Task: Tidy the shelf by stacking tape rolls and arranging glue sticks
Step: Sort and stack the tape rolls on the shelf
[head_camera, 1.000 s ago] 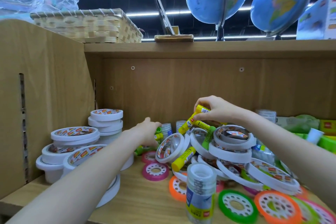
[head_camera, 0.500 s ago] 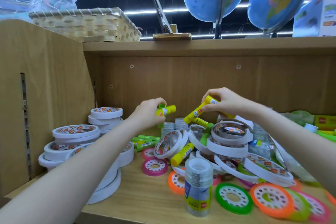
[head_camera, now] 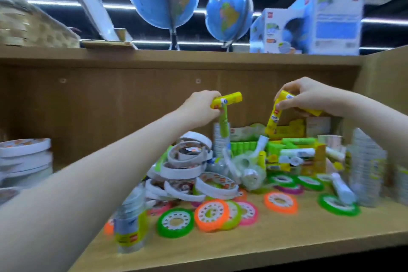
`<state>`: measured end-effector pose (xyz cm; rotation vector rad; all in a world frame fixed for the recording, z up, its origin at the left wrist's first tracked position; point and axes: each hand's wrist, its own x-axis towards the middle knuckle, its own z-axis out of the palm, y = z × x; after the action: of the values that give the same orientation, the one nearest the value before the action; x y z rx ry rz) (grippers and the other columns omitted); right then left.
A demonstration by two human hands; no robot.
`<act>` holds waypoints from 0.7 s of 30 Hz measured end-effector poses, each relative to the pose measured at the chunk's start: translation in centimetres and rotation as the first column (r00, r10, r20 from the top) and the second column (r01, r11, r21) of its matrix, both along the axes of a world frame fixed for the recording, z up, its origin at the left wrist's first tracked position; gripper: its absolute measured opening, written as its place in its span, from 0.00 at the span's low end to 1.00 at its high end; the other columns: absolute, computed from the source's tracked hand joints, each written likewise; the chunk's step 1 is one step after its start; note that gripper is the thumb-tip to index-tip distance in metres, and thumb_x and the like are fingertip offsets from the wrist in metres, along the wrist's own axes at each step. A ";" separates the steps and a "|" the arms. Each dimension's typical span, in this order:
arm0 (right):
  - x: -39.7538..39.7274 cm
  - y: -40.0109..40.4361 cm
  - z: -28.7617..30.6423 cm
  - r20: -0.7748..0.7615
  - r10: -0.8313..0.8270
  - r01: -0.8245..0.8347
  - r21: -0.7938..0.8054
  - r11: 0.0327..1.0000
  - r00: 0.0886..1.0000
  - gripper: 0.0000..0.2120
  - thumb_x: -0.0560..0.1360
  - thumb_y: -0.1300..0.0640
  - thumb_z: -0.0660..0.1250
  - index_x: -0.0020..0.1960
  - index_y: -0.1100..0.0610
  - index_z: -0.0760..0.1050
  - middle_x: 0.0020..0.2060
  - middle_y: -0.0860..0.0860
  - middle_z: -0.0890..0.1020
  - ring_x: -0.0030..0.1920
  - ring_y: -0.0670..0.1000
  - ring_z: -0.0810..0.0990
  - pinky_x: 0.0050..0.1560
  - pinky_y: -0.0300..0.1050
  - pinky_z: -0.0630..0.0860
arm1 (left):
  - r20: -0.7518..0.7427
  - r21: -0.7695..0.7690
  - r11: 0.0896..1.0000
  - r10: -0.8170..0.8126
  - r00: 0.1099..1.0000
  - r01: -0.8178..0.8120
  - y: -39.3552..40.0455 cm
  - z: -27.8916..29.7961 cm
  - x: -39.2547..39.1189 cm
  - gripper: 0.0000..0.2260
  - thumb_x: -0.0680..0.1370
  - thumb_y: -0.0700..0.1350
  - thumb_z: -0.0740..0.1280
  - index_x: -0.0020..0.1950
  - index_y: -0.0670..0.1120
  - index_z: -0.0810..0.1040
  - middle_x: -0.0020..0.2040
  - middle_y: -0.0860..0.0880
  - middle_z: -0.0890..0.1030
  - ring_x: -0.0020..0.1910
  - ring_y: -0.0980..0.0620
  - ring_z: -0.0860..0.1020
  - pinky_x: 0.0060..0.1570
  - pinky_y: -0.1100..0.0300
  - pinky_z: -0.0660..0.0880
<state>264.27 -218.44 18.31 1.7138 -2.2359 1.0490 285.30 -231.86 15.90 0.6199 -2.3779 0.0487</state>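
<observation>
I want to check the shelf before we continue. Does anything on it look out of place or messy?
Yes. The white tape rolls in the middle lie in a tilted, tumbled heap, not a stack. Coloured rolls lie scattered flat on the shelf, some overlapping. Glue sticks at the back right point every way.

No lettering is reading clearly, motion blur is smearing everything. Small red square logos are showing on the white-and-blue cardboard boxes [head_camera: 326, 22] and the clear plastic tape tube's yellow label [head_camera: 130, 234], wording illegible.
</observation>
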 end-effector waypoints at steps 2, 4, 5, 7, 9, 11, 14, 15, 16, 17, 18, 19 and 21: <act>-2.1 1.0 0.2 -0.131 -0.110 0.117 0.050 0.992 0.985 0.08 0.69 0.56 0.73 0.47 0.57 0.80 0.38 0.57 0.82 0.37 0.56 0.78 0.34 0.43 0.74 | -0.022 0.053 0.997 -0.052 0.998 0.053 1.0 -0.2 -2.8 0.09 0.77 0.43 0.64 0.56 0.43 0.76 0.53 0.43 0.79 0.52 0.43 0.76 0.46 0.61 0.69; -3.5 1.4 0.1 -0.263 -0.213 0.245 0.095 0.965 0.941 0.10 0.69 0.53 0.73 0.48 0.57 0.80 0.41 0.55 0.81 0.43 0.54 0.78 0.41 0.42 0.73 | 0.005 0.072 0.992 -0.100 0.995 0.099 2.4 -0.8 -5.5 0.08 0.76 0.43 0.64 0.54 0.45 0.76 0.51 0.43 0.79 0.50 0.42 0.77 0.48 0.56 0.73; -4.1 1.5 0.1 -0.315 -0.247 0.293 0.108 0.950 0.916 0.11 0.69 0.53 0.73 0.49 0.57 0.79 0.41 0.54 0.79 0.43 0.53 0.76 0.41 0.41 0.70 | 0.007 0.093 0.988 -0.126 0.992 0.125 2.8 -1.1 -6.8 0.08 0.76 0.43 0.65 0.53 0.45 0.76 0.50 0.43 0.79 0.49 0.42 0.78 0.48 0.54 0.74; -5.4 1.2 0.2 -0.394 -0.272 0.346 0.129 0.929 0.878 0.15 0.68 0.53 0.74 0.52 0.58 0.78 0.41 0.53 0.76 0.43 0.53 0.73 0.41 0.41 0.68 | 0.007 0.110 0.983 -0.147 0.989 0.146 2.8 -1.8 -9.0 0.08 0.76 0.43 0.64 0.54 0.45 0.76 0.49 0.44 0.78 0.50 0.41 0.77 0.46 0.56 0.73; -6.4 1.2 0.7 -0.429 -0.274 0.370 0.157 0.916 0.861 0.18 0.68 0.54 0.74 0.55 0.58 0.77 0.42 0.54 0.75 0.43 0.54 0.73 0.42 0.44 0.71 | 0.000 0.106 0.982 -0.159 0.987 0.158 3.2 -2.4 -10.7 0.08 0.76 0.42 0.64 0.55 0.45 0.76 0.49 0.45 0.76 0.52 0.42 0.75 0.44 0.58 0.68; -7.3 1.5 1.2 -0.441 -0.289 0.393 0.164 0.905 0.850 0.17 0.68 0.54 0.73 0.54 0.58 0.76 0.43 0.54 0.75 0.42 0.55 0.74 0.41 0.46 0.72 | -0.008 0.101 0.982 -0.159 0.987 0.159 3.2 -2.8 -12.2 0.10 0.76 0.42 0.64 0.56 0.45 0.76 0.51 0.45 0.76 0.53 0.43 0.73 0.43 0.59 0.65; -9.3 2.4 1.3 -0.464 -0.332 0.445 0.157 0.882 0.821 0.19 0.68 0.54 0.73 0.57 0.58 0.75 0.45 0.54 0.75 0.46 0.57 0.77 0.42 0.47 0.76 | -0.062 0.096 0.980 -0.171 0.983 0.176 2.8 -3.0 -13.8 0.10 0.76 0.41 0.64 0.57 0.45 0.75 0.48 0.45 0.75 0.53 0.42 0.73 0.48 0.55 0.68; -10.1 2.7 1.1 -0.472 -0.348 0.469 0.165 0.868 0.810 0.19 0.68 0.54 0.73 0.57 0.57 0.75 0.46 0.54 0.75 0.46 0.57 0.78 0.42 0.47 0.77 | -0.084 0.097 0.977 -0.180 0.980 0.188 2.7 -3.1 -14.4 0.09 0.75 0.41 0.64 0.56 0.44 0.76 0.47 0.45 0.74 0.52 0.41 0.73 0.48 0.54 0.69; -10.9 2.8 0.7 -0.490 -0.358 0.492 0.177 0.852 0.795 0.17 0.68 0.54 0.73 0.55 0.56 0.75 0.46 0.54 0.75 0.46 0.57 0.78 0.40 0.46 0.77 | -0.105 0.105 0.974 -0.189 0.976 0.199 2.7 -3.2 -15.0 0.08 0.75 0.41 0.64 0.55 0.44 0.76 0.45 0.45 0.74 0.51 0.41 0.74 0.47 0.54 0.69; -11.8 2.9 0.4 -0.509 -0.361 0.511 0.190 0.838 0.781 0.15 0.68 0.54 0.73 0.53 0.54 0.74 0.47 0.54 0.76 0.45 0.57 0.79 0.39 0.47 0.77 | -0.127 0.117 0.970 -0.200 0.972 0.215 2.7 -3.3 -15.6 0.08 0.75 0.41 0.64 0.53 0.44 0.76 0.44 0.46 0.73 0.50 0.41 0.74 0.46 0.54 0.69; -12.6 2.7 0.0 -0.510 -0.364 0.520 0.202 0.830 0.779 0.13 0.69 0.55 0.72 0.50 0.54 0.74 0.48 0.55 0.77 0.45 0.57 0.80 0.40 0.48 0.78 | -0.141 0.127 0.966 -0.209 0.968 0.227 2.7 -3.5 -16.1 0.07 0.75 0.41 0.64 0.53 0.45 0.76 0.44 0.46 0.73 0.49 0.42 0.74 0.45 0.54 0.69; -13.4 2.6 -0.3 -0.498 -0.367 0.520 0.208 0.829 0.785 0.13 0.69 0.55 0.72 0.50 0.55 0.73 0.49 0.56 0.78 0.45 0.58 0.80 0.41 0.49 0.79 | -0.149 0.129 0.963 -0.216 0.965 0.235 2.7 -3.7 -16.7 0.07 0.75 0.41 0.64 0.53 0.45 0.76 0.44 0.47 0.73 0.48 0.43 0.74 0.45 0.55 0.68; -14.6 2.3 -0.9 -0.451 -0.395 0.519 0.193 0.833 0.801 0.15 0.71 0.53 0.71 0.54 0.58 0.73 0.51 0.56 0.78 0.46 0.57 0.80 0.41 0.47 0.77 | -0.156 0.126 0.962 -0.221 0.963 0.241 2.8 -4.2 -17.6 0.08 0.76 0.42 0.64 0.55 0.46 0.76 0.44 0.47 0.73 0.48 0.45 0.73 0.46 0.55 0.68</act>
<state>249.67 -216.17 17.40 1.2008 -2.4313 0.2233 267.70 -229.07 11.72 0.3923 -2.3129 -0.2632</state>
